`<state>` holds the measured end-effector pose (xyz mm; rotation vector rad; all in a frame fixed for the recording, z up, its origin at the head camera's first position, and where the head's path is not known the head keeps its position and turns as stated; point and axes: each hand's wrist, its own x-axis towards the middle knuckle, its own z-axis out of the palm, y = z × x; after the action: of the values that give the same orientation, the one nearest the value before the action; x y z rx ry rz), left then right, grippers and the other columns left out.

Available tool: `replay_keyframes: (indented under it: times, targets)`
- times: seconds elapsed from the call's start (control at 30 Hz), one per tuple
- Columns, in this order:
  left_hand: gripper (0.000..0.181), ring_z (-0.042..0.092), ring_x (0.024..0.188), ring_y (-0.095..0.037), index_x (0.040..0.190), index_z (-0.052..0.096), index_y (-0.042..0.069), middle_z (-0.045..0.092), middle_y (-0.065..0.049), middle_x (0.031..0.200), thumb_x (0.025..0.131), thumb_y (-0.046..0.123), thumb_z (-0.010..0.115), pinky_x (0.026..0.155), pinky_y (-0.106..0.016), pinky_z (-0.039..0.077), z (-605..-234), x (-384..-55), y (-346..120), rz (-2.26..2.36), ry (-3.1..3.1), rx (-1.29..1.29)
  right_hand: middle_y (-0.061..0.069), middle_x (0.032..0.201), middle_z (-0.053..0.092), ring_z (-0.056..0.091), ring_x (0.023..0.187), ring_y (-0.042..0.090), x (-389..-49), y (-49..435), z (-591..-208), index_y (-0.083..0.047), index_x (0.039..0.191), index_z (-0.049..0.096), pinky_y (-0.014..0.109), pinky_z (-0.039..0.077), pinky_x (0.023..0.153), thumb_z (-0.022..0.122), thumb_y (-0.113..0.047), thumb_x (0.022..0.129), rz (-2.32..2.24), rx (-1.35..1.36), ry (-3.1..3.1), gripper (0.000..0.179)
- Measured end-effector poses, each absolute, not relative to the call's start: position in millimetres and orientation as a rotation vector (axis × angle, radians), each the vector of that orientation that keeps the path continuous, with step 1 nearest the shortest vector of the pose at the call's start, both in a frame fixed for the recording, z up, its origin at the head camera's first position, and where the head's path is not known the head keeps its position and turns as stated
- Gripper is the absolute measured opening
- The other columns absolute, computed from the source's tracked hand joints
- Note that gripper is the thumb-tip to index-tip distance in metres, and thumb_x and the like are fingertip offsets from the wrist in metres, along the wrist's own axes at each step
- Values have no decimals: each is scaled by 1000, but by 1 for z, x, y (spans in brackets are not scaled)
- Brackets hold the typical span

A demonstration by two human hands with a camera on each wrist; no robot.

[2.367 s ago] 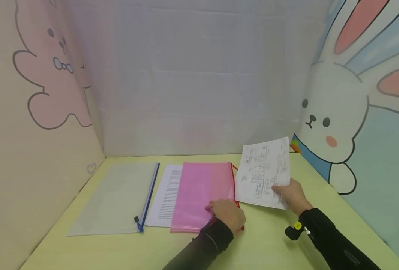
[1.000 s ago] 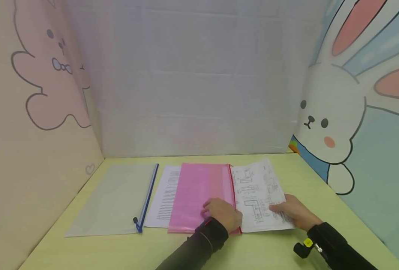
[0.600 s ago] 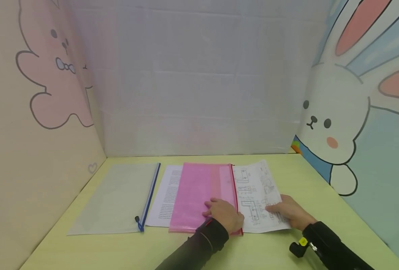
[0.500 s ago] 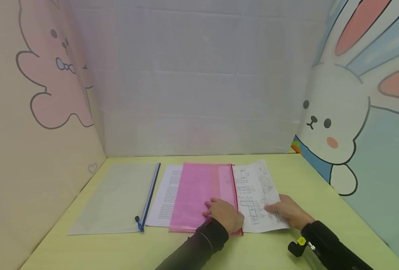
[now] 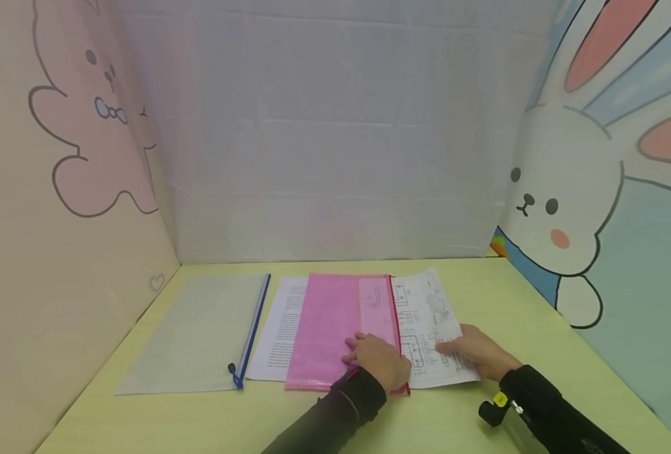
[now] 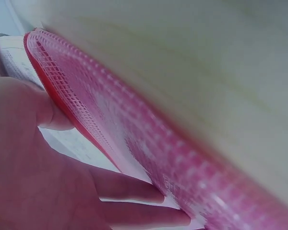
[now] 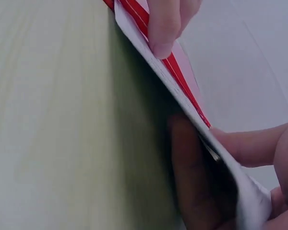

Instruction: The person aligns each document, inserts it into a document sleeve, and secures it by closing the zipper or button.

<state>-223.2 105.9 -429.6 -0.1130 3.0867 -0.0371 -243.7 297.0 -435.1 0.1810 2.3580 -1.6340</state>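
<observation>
Paper (image 5: 429, 328) pinched in right hand (image 5: 480, 353), underside finger (image 7: 188, 160) wrist-view only; pouch (image 5: 326, 318) in left hand (image 5: 379, 360).

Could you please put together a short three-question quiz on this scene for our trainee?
1. Multiple choice: what does the right hand hold?
a) The pale pouch with the blue strip
b) The paper with line drawings
c) The page of printed text

2. True or false: no part of the paper with line drawings shows through the pink pouch.

3. Fill in the colour: the thumb of the left hand touches the pink pouch's ____ edge.

Key:
1. b
2. False; part of a drawing shows through the pink near that edge.
3. red
</observation>
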Motion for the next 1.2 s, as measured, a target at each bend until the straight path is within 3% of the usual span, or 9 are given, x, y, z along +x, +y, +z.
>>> replay_keyframes:
  times: [0.33, 0.77, 1.0, 1.2]
  targets:
    - [80, 51, 133, -45, 138, 61, -2, 52, -24, 147, 92, 63, 54, 91, -59, 54, -431, -225, 105, -63, 3091, -96, 13, 99, 70, 66, 86, 27, -249, 327, -423, 17, 130, 53, 37, 57, 77, 58, -8, 102, -1615, 76, 2292, 37]
    - [77, 52, 130, -47, 135, 64, 0, 52, -24, 146, 92, 64, 53, 86, -60, 55, -434, -228, 105, -87, 3083, -78, 11, 93, 69, 65, 80, 23, -247, 325, -423, 18, 125, 54, 33, 55, 72, 61, -4, 99, -1582, 181, 2394, 34]
    - [73, 53, 129, -47, 132, 67, 3, 53, -25, 146, 94, 62, 49, 83, -60, 56, -431, -229, 102, -97, 3059, -16, 14, 101, 68, 64, 84, 25, -250, 316, -423, 20, 132, 49, 33, 56, 76, 62, -5, 100, -1517, 188, 2439, 42]
    - [72, 53, 128, -49, 131, 69, 4, 53, -26, 145, 95, 62, 47, 81, -60, 57, -431, -228, 101, -88, 3066, -7, 15, 103, 67, 62, 85, 24, -254, 307, -426, 18, 130, 53, 33, 55, 76, 64, -7, 99, -1488, 176, 2455, 41]
